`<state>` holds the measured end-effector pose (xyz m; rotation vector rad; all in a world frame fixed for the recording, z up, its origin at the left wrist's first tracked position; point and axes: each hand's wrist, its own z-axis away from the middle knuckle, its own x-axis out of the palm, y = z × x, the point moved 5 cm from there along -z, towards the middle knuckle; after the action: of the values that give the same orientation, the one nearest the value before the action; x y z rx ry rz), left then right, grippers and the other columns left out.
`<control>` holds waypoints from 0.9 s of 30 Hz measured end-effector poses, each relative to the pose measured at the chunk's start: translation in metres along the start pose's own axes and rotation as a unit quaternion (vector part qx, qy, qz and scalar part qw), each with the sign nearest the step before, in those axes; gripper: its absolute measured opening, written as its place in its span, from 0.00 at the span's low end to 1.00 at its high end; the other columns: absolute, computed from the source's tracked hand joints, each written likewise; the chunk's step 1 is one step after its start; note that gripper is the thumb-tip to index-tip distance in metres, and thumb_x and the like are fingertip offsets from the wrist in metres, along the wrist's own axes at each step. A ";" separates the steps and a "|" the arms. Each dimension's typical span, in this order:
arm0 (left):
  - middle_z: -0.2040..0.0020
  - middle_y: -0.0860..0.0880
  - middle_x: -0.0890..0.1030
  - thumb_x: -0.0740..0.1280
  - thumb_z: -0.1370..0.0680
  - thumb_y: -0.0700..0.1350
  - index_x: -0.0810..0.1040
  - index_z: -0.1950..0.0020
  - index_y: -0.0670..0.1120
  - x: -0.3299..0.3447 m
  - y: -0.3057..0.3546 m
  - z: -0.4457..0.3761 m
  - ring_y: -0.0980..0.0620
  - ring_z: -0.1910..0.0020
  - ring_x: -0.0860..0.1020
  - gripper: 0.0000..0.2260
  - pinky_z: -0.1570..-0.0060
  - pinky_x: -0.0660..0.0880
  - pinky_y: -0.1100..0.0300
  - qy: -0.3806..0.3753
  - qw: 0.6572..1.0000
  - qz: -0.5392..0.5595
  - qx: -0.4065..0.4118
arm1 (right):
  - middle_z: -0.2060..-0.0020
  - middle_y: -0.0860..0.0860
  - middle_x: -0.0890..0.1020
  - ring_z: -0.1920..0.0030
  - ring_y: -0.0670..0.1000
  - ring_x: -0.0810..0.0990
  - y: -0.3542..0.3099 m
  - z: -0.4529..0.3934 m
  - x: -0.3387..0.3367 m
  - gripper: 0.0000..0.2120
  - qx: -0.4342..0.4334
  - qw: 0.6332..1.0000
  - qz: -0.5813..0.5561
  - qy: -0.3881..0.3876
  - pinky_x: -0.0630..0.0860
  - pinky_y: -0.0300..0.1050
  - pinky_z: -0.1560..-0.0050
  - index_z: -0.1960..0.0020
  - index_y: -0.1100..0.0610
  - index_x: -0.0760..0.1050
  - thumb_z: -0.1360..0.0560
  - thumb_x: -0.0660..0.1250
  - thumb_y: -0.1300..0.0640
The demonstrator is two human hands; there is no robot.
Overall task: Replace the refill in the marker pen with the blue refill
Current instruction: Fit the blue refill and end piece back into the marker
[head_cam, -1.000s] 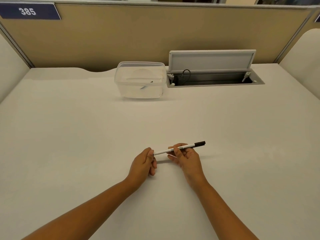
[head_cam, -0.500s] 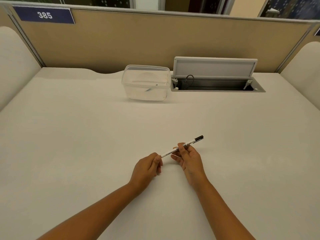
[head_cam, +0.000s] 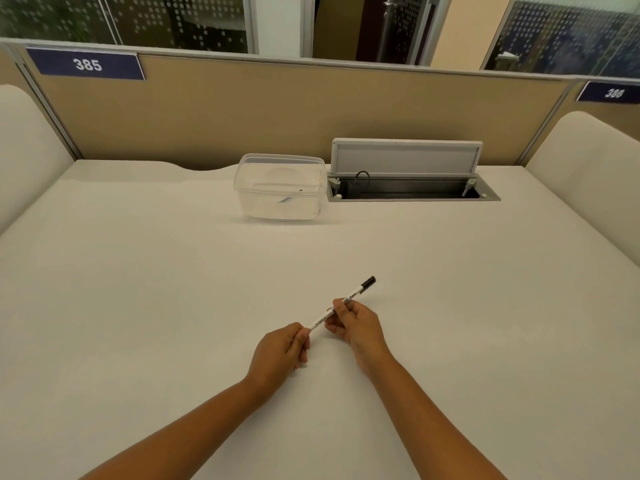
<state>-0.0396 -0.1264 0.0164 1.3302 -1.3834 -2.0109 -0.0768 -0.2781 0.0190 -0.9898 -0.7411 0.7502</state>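
A thin white marker pen (head_cam: 323,318) with a black cap slants up to the right above the white desk (head_cam: 138,289), cap end pointing away. My right hand (head_cam: 356,323) pinches its barrel near the middle. My left hand (head_cam: 280,351) grips the pen's near end with closed fingers, which hide that tip. Far back stands a clear plastic tub (head_cam: 280,187) holding a slim bluish refill (head_cam: 285,200), well beyond both hands.
An open cable hatch (head_cam: 408,188) with a raised grey lid lies right of the tub. A tan partition (head_cam: 277,112) with number plates closes the back, and padded dividers (head_cam: 20,143) flank the desk on both sides.
The pen has tilted steeper, its capped end rising away from me. Both hands stayed on it. The head camera has lifted, showing more of the partition and windows.
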 end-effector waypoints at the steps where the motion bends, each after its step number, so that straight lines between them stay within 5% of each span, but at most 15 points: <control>1: 0.76 0.55 0.77 0.57 0.21 0.49 0.70 0.69 0.55 0.001 0.002 0.000 0.60 0.77 0.72 0.16 0.73 0.68 0.70 -0.003 1.000 -0.027 0.010 | 0.62 0.54 0.82 0.63 0.48 0.82 -0.001 0.001 0.002 0.07 0.004 1.000 0.005 -0.004 0.80 0.38 0.62 0.56 0.60 0.78 0.25 0.66 0.56; 8: 0.70 0.57 0.75 0.60 0.23 0.51 0.66 0.66 0.59 0.005 0.006 0.005 0.60 0.69 0.73 0.12 0.66 0.68 0.69 -0.014 0.993 -0.097 0.063 | 0.59 0.51 0.84 0.63 0.46 0.84 -0.013 0.010 0.028 0.11 -0.025 0.994 0.095 -0.056 0.79 0.37 0.65 0.43 0.56 0.76 0.25 0.66 0.59; 12: 0.63 0.54 0.78 0.62 0.23 0.49 0.72 0.60 0.52 -0.007 0.001 0.009 0.56 0.65 0.75 0.05 0.63 0.70 0.63 0.046 0.996 -0.063 0.054 | 0.61 0.53 0.83 0.63 0.47 0.83 -0.020 0.006 0.026 0.16 -0.069 0.970 0.231 -0.019 0.80 0.37 0.66 0.40 0.60 0.74 0.27 0.69 0.59; 16: 0.58 0.56 0.76 0.62 0.23 0.47 0.73 0.54 0.51 -0.026 -0.006 0.012 0.58 0.62 0.74 0.01 0.63 0.68 0.69 0.115 0.988 -0.093 0.052 | 0.61 0.53 0.82 0.64 0.47 0.81 -0.017 0.005 0.020 0.18 -0.090 0.944 0.317 0.010 0.79 0.35 0.66 0.40 0.58 0.75 0.29 0.71 0.57; 20: 0.53 0.52 0.77 0.62 0.23 0.45 0.76 0.48 0.47 -0.048 -0.015 0.011 0.56 0.59 0.74 0.06 0.60 0.66 0.67 0.162 0.973 -0.158 0.050 | 0.60 0.51 0.83 0.62 0.48 0.81 -0.014 0.006 0.015 0.19 -0.094 0.922 0.374 0.024 0.80 0.44 0.55 0.40 0.56 0.75 0.29 0.71 0.54; 27: 0.48 0.46 0.80 0.65 0.25 0.40 0.78 0.47 0.43 -0.057 -0.018 0.011 0.44 0.49 0.75 0.08 0.50 0.71 0.55 0.153 0.945 -0.282 0.069 | 0.62 0.46 0.79 0.66 0.47 0.79 -0.013 0.015 0.025 0.17 -0.137 0.873 0.467 0.008 0.77 0.42 0.59 0.42 0.52 0.73 0.29 0.70 0.51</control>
<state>-0.0173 -0.0714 0.0299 2.1957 -1.0957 -1.9256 -0.0729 -0.2555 0.0407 -1.6409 -0.3117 1.4934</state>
